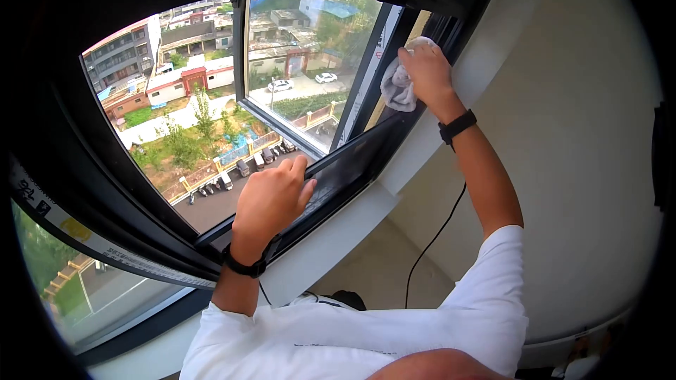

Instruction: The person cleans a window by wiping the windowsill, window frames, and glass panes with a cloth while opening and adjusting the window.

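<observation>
- Head view: right hand (429, 74) grasps a cloth (399, 86); grip closed on it.
- Cloth, pale and bunched, lies against the side of the window frame (366, 142), below the right hand's fingers.
- Left hand (271, 197) is curled at the frame's lower rail; cannot tell whether its grip clenches the rail.
- Dark band on each wrist.
- Sash (241, 49) stands swung outward, beyond both hands; parked cars and buildings visible below.
- White sill (345, 236) runs inside the frame; black cord (435, 236) hangs near the wall.
</observation>
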### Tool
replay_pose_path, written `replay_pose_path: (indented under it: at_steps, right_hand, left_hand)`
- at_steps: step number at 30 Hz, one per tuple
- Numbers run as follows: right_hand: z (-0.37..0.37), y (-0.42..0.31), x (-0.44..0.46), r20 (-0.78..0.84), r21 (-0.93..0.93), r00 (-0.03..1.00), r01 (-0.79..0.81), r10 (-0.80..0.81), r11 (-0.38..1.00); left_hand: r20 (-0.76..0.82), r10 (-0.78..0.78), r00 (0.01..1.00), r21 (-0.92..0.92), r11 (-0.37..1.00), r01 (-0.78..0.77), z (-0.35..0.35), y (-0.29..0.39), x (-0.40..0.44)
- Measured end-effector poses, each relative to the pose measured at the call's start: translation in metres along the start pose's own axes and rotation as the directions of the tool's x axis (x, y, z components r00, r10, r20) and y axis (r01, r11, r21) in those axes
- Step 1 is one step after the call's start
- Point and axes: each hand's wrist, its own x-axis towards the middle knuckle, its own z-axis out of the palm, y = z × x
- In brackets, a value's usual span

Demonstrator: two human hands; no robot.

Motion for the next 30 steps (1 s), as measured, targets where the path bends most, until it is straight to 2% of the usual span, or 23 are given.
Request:
replay_pose_path:
  at_steps: [4,5,8,9,12,15,19,20,22,25,27,30]
  right_hand:
    - [-0.021,0.016,0.018,-0.129,-0.175,0.986,-0.131,0.110,0.976]
    - [-0.018,0.021,0.022,-0.214,-0.260,0.973,-0.147,0.091,0.954]
    - [-0.025,0.034,0.032,-0.130,-0.192,0.984,-0.146,0.122,0.970]
    - [-0.021,0.035,0.036,-0.166,-0.163,0.978,-0.155,0.128,0.974]
    - [-0.019,0.029,0.043,-0.108,-0.208,0.978,-0.200,0.180,0.958]
    - [-0.017,0.028,0.030,-0.120,-0.177,0.986,-0.139,0.119,0.974]
    - [-0.016,0.013,0.007,0.062,-0.124,0.998,-0.012,0.019,0.992]
    - [-0.008,0.006,-0.001,0.059,-0.126,0.998,0.026,-0.019,0.992]
    - [-0.005,-0.006,-0.014,0.146,-0.015,0.982,0.123,-0.120,0.992]
    - [0.001,0.008,-0.014,0.330,0.437,0.850,0.249,-0.411,0.865]
    - [-0.011,0.013,-0.018,0.093,0.424,0.924,0.299,-0.370,0.855]
    - [-0.023,0.013,-0.014,-0.303,0.361,0.894,0.428,-0.329,0.829]
  left_hand:
    - [0.036,-0.025,0.999,0.011,1.000,0.024,-0.004,0.003,0.001]
    - [0.033,-0.026,0.999,0.010,1.000,0.025,-0.004,0.005,0.000]
    - [0.021,-0.026,0.999,0.017,1.000,0.026,-0.005,0.005,0.003]
    - [0.027,-0.028,0.999,0.020,0.999,0.027,-0.005,0.004,0.003]
    - [0.034,-0.028,0.999,0.015,1.000,0.028,-0.005,0.004,0.001]
    - [0.020,-0.021,1.000,-0.009,1.000,0.021,-0.002,0.003,0.001]
    - [0.015,-0.027,1.000,-0.033,0.999,0.028,-0.003,0.003,0.001]
    - [-0.010,-0.013,1.000,-0.035,0.999,0.013,-0.002,0.000,0.003]
    - [-0.035,0.004,0.999,-0.030,1.000,-0.005,0.003,-0.002,0.000]
    - [0.031,-0.038,0.999,-0.002,0.999,0.038,-0.002,0.000,0.002]
    - [0.012,-0.047,0.999,0.009,0.999,0.047,-0.003,0.001,0.003]
    - [0.023,-0.073,0.997,0.034,0.997,0.072,0.001,0.001,0.003]
